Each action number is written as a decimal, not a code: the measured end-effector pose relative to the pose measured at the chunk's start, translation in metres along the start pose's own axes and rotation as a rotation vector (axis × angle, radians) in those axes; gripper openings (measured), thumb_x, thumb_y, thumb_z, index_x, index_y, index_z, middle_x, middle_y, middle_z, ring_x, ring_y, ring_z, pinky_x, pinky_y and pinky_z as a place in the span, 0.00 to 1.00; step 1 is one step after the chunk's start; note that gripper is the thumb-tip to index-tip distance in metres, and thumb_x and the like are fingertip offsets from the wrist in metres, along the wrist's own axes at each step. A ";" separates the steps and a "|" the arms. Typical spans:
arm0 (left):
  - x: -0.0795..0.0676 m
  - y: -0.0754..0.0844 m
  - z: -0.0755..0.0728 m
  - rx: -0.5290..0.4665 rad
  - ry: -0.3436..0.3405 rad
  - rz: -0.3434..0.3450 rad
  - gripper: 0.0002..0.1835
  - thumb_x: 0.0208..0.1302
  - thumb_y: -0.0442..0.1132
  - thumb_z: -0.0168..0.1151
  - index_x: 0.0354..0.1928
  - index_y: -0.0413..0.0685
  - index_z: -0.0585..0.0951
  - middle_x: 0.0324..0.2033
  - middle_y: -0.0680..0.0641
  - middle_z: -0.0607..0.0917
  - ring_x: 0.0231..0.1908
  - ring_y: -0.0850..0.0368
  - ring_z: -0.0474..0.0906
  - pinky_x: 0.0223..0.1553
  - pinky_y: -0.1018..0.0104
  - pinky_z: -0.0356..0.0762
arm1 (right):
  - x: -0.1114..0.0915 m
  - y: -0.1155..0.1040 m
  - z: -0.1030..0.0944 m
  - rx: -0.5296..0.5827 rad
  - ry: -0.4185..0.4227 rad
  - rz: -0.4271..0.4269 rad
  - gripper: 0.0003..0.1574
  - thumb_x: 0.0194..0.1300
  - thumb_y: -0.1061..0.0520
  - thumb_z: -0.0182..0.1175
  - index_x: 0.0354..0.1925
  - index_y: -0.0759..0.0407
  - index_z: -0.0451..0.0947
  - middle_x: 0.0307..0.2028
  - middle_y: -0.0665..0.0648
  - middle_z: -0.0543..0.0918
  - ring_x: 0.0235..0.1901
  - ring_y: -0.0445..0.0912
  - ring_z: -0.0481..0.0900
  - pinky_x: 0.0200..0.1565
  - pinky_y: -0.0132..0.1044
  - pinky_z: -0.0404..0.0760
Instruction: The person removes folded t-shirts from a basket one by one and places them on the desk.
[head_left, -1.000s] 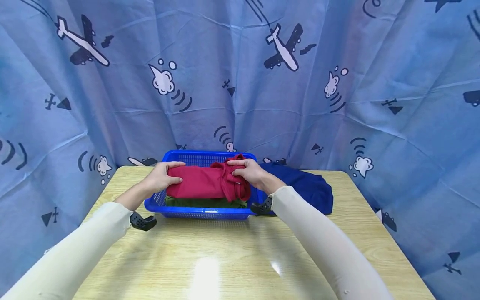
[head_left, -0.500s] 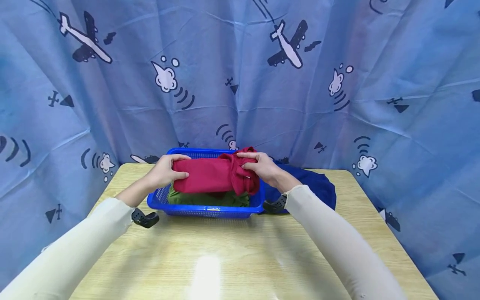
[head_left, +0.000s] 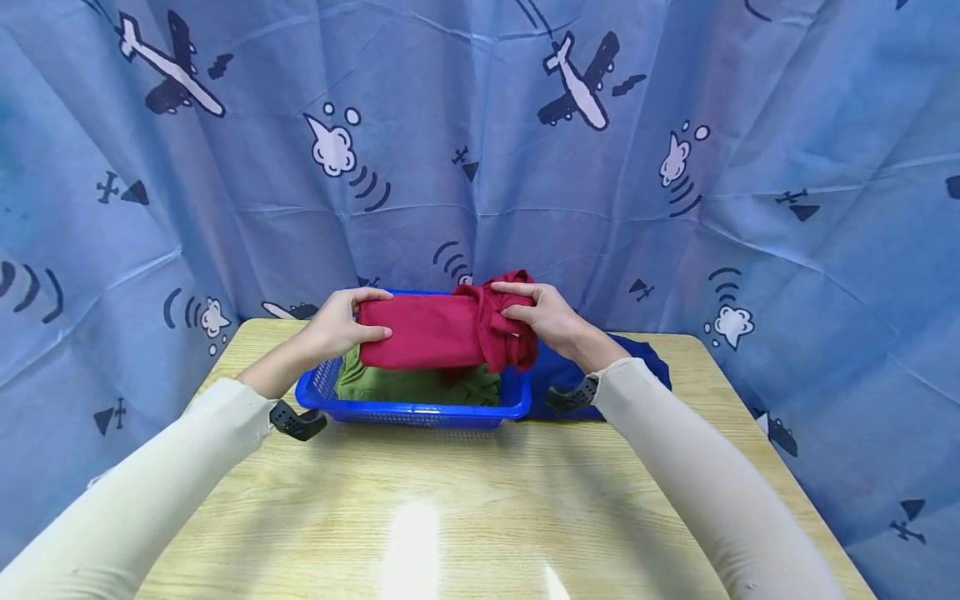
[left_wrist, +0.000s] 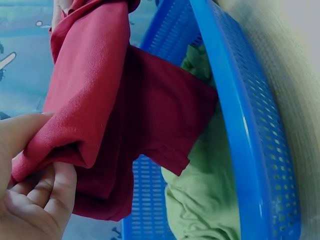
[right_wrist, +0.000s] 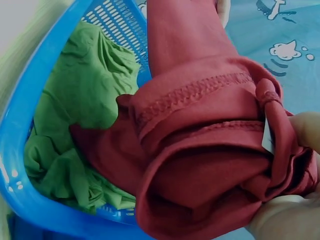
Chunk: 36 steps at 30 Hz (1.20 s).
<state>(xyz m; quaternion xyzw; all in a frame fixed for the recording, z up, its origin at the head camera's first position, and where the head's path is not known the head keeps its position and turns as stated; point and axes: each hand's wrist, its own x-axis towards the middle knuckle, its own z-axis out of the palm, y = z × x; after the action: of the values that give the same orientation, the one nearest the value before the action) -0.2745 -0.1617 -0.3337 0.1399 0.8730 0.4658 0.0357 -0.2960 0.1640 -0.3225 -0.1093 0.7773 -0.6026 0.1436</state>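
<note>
A folded red garment [head_left: 423, 332] is held up over the blue plastic basket [head_left: 420, 412]. My left hand [head_left: 341, 323] pinches its left end, thumb in front and fingers behind, as the left wrist view also shows. At the other end my right hand [head_left: 551, 323] grips the bunched part, where stitched hems and a small white tag [right_wrist: 268, 137] show in the right wrist view. A loose red flap [left_wrist: 170, 107] hangs down toward the basket. Inside the basket lies a crumpled green garment [head_left: 405, 386], partly hidden by the red one.
A dark blue cloth [head_left: 558, 383] lies on the table just right of the basket, partly behind the right arm. The wooden table [head_left: 420, 483] stretches toward me. A blue curtain [head_left: 480, 167] printed with airplanes hangs close behind the basket.
Both hands have lifted the red garment up out of the basket and shifted it slightly right. More of the green garment beneath is visible.
</note>
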 end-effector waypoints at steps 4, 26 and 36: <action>-0.001 0.007 0.000 -0.021 -0.002 0.026 0.30 0.57 0.32 0.67 0.63 0.46 0.73 0.50 0.37 0.82 0.45 0.49 0.79 0.37 0.75 0.79 | -0.007 -0.005 -0.005 -0.019 0.007 -0.031 0.32 0.67 0.65 0.53 0.67 0.49 0.69 0.68 0.58 0.67 0.47 0.38 0.79 0.40 0.28 0.83; -0.002 0.065 0.001 -0.095 0.006 0.161 0.32 0.56 0.31 0.67 0.64 0.49 0.72 0.50 0.38 0.81 0.44 0.49 0.80 0.36 0.67 0.84 | -0.059 -0.055 -0.042 -0.056 0.072 -0.144 0.33 0.69 0.62 0.55 0.69 0.48 0.66 0.66 0.60 0.69 0.50 0.41 0.79 0.44 0.29 0.84; 0.007 0.102 0.020 -0.159 -0.045 0.262 0.30 0.56 0.29 0.67 0.63 0.48 0.74 0.52 0.39 0.80 0.44 0.47 0.81 0.37 0.65 0.84 | -0.096 -0.064 -0.076 0.041 0.085 -0.200 0.34 0.67 0.63 0.58 0.70 0.54 0.65 0.60 0.54 0.71 0.47 0.39 0.82 0.41 0.30 0.85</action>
<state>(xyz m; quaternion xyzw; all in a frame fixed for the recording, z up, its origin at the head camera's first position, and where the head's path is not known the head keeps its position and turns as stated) -0.2554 -0.0903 -0.2606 0.2598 0.8065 0.5311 0.0049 -0.2337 0.2494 -0.2344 -0.1577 0.7556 -0.6337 0.0517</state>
